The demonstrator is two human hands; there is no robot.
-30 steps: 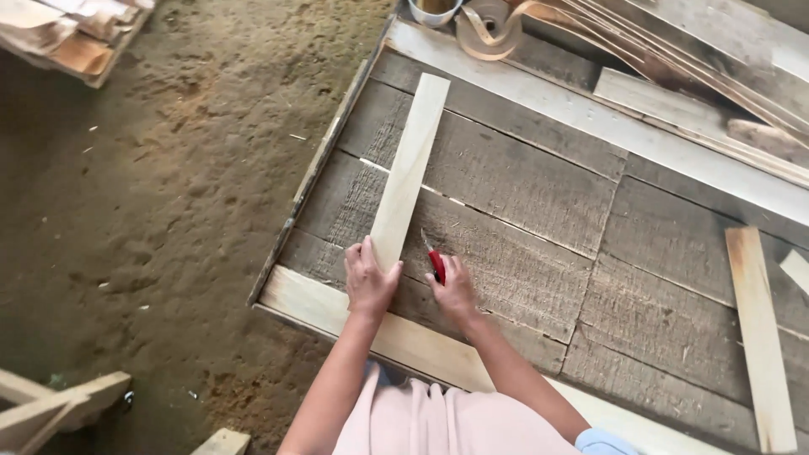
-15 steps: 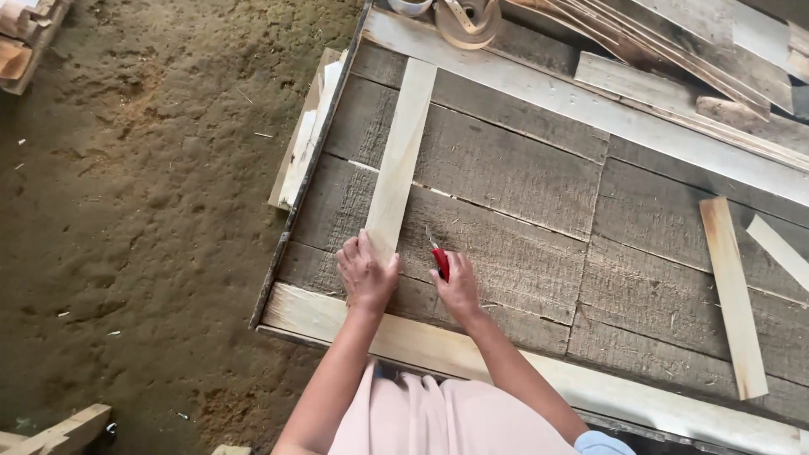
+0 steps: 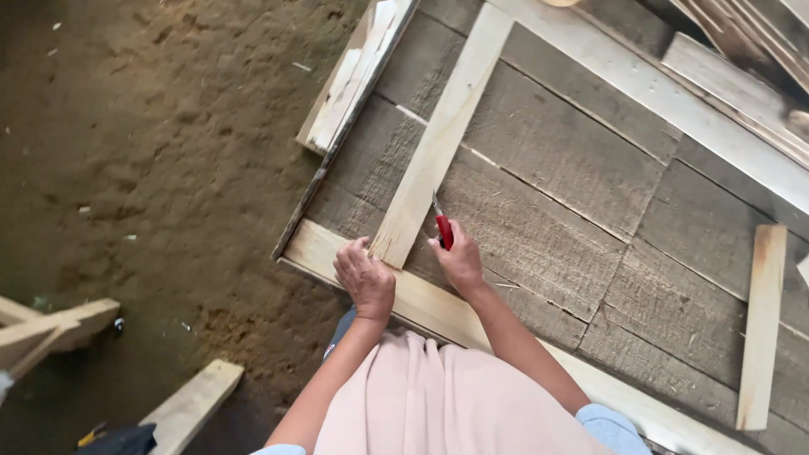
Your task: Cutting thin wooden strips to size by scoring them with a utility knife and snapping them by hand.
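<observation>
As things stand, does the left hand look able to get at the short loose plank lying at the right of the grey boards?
Probably not without shifting: the left hand rests on the pale slat, the loose plank lies far off, and the right hand, holding the red-handled tool, sits between.

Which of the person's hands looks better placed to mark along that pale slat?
Probably the right hand: it grips the red-handled tool, tip against the pale slat edge. The left hand presses on the slat's near end, steadying it.
</observation>
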